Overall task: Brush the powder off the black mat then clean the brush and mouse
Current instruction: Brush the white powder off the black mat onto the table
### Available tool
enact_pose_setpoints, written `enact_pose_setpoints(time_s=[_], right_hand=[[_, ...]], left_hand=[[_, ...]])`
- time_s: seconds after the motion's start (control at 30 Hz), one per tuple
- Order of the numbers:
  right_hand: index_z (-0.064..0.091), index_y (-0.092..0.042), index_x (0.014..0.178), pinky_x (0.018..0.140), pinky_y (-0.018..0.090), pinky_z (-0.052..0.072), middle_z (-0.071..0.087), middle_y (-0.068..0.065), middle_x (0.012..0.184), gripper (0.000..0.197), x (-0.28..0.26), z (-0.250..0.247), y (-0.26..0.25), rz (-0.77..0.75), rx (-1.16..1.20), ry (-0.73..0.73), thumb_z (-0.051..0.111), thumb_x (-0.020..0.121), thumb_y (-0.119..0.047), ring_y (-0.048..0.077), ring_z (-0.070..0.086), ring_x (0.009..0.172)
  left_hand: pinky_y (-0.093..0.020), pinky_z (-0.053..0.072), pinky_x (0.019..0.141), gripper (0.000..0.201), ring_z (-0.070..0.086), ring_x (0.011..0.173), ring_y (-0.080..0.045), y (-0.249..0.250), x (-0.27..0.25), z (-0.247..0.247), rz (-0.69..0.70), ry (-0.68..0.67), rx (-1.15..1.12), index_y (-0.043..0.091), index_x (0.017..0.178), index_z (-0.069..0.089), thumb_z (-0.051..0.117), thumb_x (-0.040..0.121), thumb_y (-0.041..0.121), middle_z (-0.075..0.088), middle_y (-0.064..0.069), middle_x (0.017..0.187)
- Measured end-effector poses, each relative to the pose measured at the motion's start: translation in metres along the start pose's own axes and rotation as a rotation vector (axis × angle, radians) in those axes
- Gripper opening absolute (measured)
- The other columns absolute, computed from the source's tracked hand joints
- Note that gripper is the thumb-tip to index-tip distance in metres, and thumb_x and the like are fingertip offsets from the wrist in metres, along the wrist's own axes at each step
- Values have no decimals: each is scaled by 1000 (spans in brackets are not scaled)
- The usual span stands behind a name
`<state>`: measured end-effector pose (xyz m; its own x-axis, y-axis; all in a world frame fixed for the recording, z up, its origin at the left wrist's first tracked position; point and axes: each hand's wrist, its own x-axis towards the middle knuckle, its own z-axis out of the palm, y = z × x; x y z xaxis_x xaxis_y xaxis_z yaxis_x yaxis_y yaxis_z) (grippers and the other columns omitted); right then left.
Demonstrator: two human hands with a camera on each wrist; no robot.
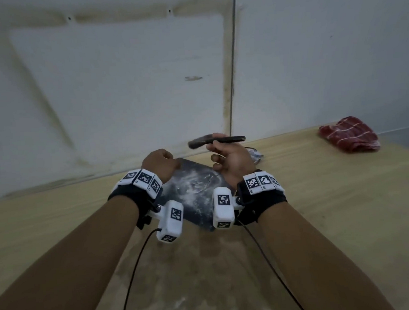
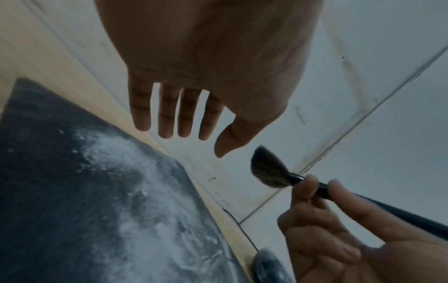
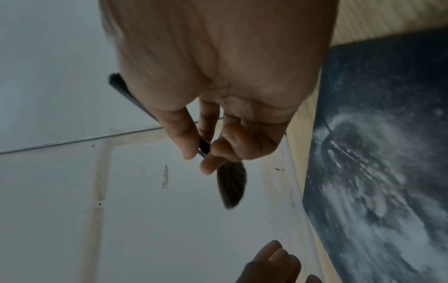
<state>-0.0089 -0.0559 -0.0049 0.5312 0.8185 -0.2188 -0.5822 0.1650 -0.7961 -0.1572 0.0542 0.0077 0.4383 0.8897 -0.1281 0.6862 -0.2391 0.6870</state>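
Observation:
The black mat [image 1: 196, 191] lies on the wooden table, smeared with white powder [image 2: 135, 172]. My right hand [image 1: 216, 151] hovers above the mat's far edge and pinches the dark handle of a fan brush [image 1: 218, 140], thumb and fingertips close to the bristles [image 3: 230, 183]. The brush is in the air, bristles pointing left. My left hand [image 1: 167, 162] hovers over the mat's far left corner, fingers [image 2: 167, 114] straight and spread, holding nothing, a short way from the bristles [image 2: 269, 170]. The mouse [image 2: 269, 266] sits at the mat's far right, mostly hidden behind my right hand.
A red striped cloth [image 1: 349, 135] lies crumpled at the far right of the table. A white wall [image 1: 121, 88] rises directly behind the table edge. The mouse cable [image 2: 242, 229] runs along the back. Powder dust marks the wood [image 1: 183, 277] nearer to me.

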Motion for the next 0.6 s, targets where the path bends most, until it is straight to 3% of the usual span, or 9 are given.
enact_pose_setpoints(time_s=[0.1, 0.27, 0.43, 0.53, 0.6], right_hand=[[66, -18, 104, 42, 18, 33, 71, 6, 80, 17, -1, 1, 3, -14, 58, -1, 56, 97, -7, 11, 49, 53], [65, -17, 112, 42, 19, 35, 72, 9, 86, 20, -3, 3, 5, -64, 100, -12, 50, 101, -10, 13, 51, 51], [65, -17, 113, 43, 20, 38, 73, 8, 86, 19, -8, 1, 13, -63, 120, -14, 50, 102, -12, 13, 52, 53], [66, -17, 112, 43, 20, 40, 73, 8, 86, 19, -9, 0, 16, -55, 111, -14, 49, 103, -13, 14, 52, 53], [66, -16, 110, 43, 20, 41, 72, 9, 86, 19, -9, -1, 17, -55, 96, -8, 49, 103, -13, 15, 53, 53]], left_hand=[[-32, 46, 82, 41, 61, 106, -30, -3, 5, 4, -32, 32, 61, 10, 120, 63, 72, 83, 24, 65, -11, 120], [-41, 51, 93, 36, 60, 109, -37, -2, 10, 9, -40, 14, 229, 9, 114, 61, 67, 86, 30, 62, -19, 124], [-44, 50, 90, 55, 55, 109, -38, -10, 11, 11, -53, 26, 279, 3, 129, 49, 67, 86, 33, 55, -21, 127], [-38, 49, 80, 51, 51, 90, -31, -7, 11, 7, -82, -33, 230, 5, 121, 52, 73, 81, 28, 57, -17, 119], [-37, 47, 78, 31, 49, 85, -29, -2, 10, 5, -110, -52, 224, 9, 91, 51, 77, 77, 20, 58, -15, 103]])
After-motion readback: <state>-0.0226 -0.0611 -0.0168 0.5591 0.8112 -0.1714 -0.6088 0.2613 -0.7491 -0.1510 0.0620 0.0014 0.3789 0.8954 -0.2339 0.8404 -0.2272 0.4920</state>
